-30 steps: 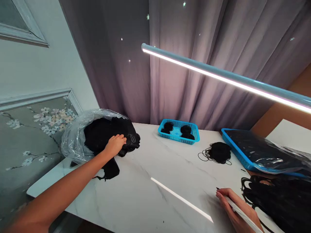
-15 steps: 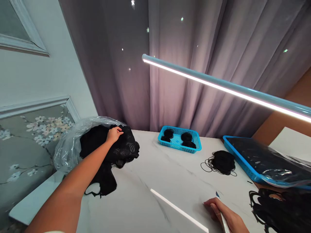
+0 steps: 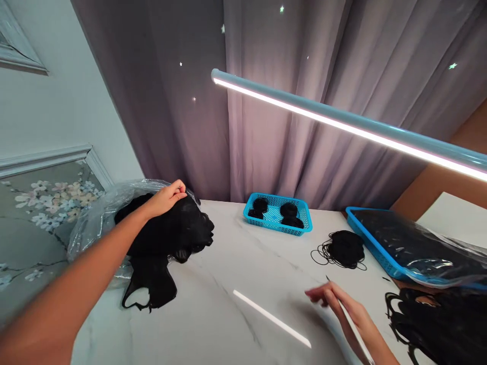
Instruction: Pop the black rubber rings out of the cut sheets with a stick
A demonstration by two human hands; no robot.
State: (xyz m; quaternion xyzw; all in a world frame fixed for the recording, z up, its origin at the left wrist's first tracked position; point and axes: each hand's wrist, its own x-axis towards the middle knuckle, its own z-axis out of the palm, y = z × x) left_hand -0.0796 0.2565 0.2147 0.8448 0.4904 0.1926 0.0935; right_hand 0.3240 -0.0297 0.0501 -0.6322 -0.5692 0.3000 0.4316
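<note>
**Hand Positions at the Mask Heap and Pen**

The left hand [image 3: 166, 198] rests at the 12 o'clock edge of a heap of black ear-loop face masks [image 3: 171, 235], with its fingers curved over the top. Whether those fingers pinch any material cannot be determined, and the black layers cannot be told apart individually. The heap lies partly in a clear plastic bag [image 3: 93, 233], at the left end of a white marble table [image 3: 228, 243]. The forearm hides part of the bag.

The right hand [image 3: 331, 299] grips a slim white pen [image 3: 352, 322] with a dark tip. Its fingers extend toward 9 o'clock and are blurred, so any contact with the table cannot be confirmed.

Measured from the right hand, a loose black bundle [image 3: 342, 248] lies at 12 o'clock. A blue basket [image 3: 277, 195] holding round black bundles [image 3: 289, 210] lies at 11 o'clock. A blue tray [image 3: 371, 244] lies at 1 o'clock, its contents obscured by plastic film. A black tangle of loops [image 3: 433, 324] at 3 o'clock is cut off by the frame edge.
</note>
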